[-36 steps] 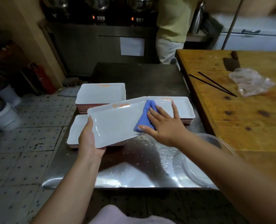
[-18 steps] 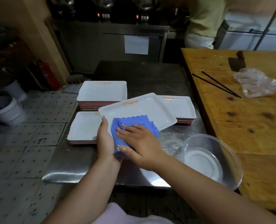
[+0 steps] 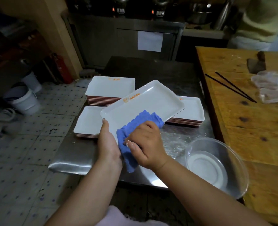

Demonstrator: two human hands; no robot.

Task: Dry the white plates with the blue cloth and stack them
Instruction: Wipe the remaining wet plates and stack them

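My left hand (image 3: 108, 144) grips the near left corner of a white rectangular plate (image 3: 149, 103) held tilted above the steel table (image 3: 73, 160). Bunched in my right hand (image 3: 145, 144) is the blue cloth (image 3: 131, 136), pressed against the plate's near edge, with its lower end hanging below the plate. Three stacks of white plates with red undersides rest on the table: a tall one at the back left (image 3: 110, 86), a low one at the front left (image 3: 87, 123), and one at the right (image 3: 190, 110), partly covered by the held plate.
A clear bowl (image 3: 216, 167) sits at the table's front right corner, water drops beside it. The wooden table (image 3: 249, 121) on the right carries black chopsticks (image 3: 231, 87), a cleaver (image 3: 257, 64) and a plastic bag (image 3: 271, 87). A person (image 3: 262, 25) stands at the back right. Buckets (image 3: 23, 98) stand on the tiled floor.
My right hand drew the cloth from the plate's far right end to its near edge and bunched it. The plate turned so its long side points away from me.
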